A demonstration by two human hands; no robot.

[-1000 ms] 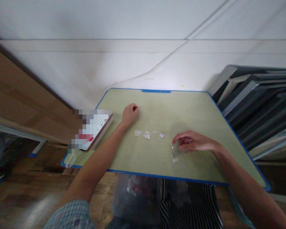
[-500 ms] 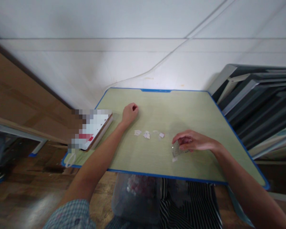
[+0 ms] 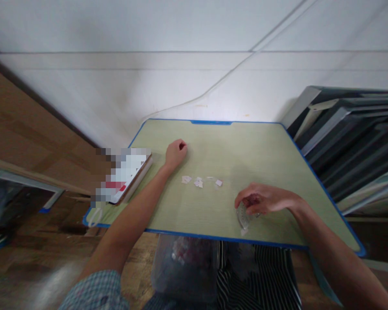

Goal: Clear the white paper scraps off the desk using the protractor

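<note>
Clear plastic makes up the curved piece [image 3: 242, 216] that your right hand [image 3: 265, 199] pinches between thumb and fingers, at five o'clock from the tabletop's [image 3: 261, 146] centre; that grip probably leaves its lower edge free. I cannot tell whether the pale scrap [image 3: 244, 231] there is attached. Paper bits [image 3: 198, 183] lie at ten o'clock, seemingly kept within reach. Beyond, your left hand [image 3: 175, 154] rests, fingers curled shut, perhaps steadying you, with a white-topped block [image 3: 131, 172] at its eight o'clock.

One left hand [image 3: 176, 153], one right hand [image 3: 267, 199], one clear curved piece [image 3: 242, 218], at least four pale scraps [image 3: 198, 183]; one table [image 3: 255, 150], one box [image 3: 137, 174] left, one tub [image 3: 184, 280] near, one cable [image 3: 223, 80] far, several panels [image 3: 352, 129] right
</note>
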